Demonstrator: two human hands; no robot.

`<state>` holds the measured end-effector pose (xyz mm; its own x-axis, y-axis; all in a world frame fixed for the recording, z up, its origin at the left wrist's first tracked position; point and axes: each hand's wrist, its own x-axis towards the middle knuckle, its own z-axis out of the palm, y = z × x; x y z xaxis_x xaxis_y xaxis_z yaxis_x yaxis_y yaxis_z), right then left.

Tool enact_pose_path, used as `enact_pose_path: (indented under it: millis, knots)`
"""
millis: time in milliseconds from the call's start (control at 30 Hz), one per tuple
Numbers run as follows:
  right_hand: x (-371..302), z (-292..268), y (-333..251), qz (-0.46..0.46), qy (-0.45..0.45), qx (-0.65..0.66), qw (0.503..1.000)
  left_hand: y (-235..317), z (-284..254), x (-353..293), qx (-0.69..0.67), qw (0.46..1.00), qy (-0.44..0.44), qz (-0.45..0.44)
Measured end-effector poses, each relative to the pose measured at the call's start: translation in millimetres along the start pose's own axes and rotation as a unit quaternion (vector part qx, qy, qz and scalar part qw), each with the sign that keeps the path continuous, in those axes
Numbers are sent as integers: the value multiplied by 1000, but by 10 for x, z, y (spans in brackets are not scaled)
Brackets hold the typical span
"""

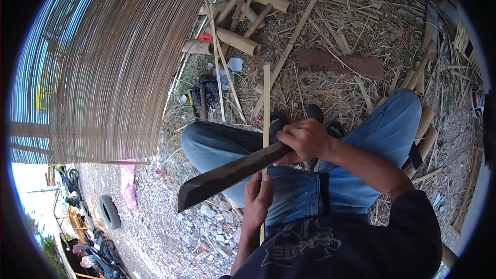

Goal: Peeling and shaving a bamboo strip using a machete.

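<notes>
My right hand (308, 140) is closed round the grip end of a machete (227, 174). Its long dark blade slants down to the left across my lap, with the broad tip beyond my left thigh. In my closed left hand (258, 194), just below the blade, is a thin pale bamboo strip (266, 98). The strip stands nearly upright in view and passes the blade close to my right hand; its lower end runs along my left forearm. Blade and strip cross, but whether the edge is cutting into the strip cannot be made out.
Cut bamboo tubes (235, 40) and long split strips (294, 44) lie on the shaving-covered ground ahead. A brown board (341, 64) rests there too. To the left hangs a slatted bamboo screen (113, 67); a tire (109, 212) lies on gravel beyond. More bamboo tubes (424, 132) lie beside my right knee.
</notes>
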<state>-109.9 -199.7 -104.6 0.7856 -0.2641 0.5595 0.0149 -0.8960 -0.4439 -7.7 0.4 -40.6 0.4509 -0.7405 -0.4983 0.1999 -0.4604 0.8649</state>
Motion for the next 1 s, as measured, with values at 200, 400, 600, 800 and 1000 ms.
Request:
enact_pose_path:
  millis: [200,400,600,800,1000]
  knots:
    - [36,35,284,-60,7,-77,995,57,-37,-112,-66,996,-24,-55]
    - [-12,-29,653,-41,61,-129,989,79,-127,-187,-166,980,-56,-98]
    - [-49,-47,764,-22,59,-135,989,117,-130,-202,-206,968,-74,-124]
    - [30,-447,1385,483,-11,-103,870,-134,-391,-592,-228,950,-112,-181]
    - [-172,-526,1333,619,81,151,767,-127,-313,-431,-206,966,-65,-139]
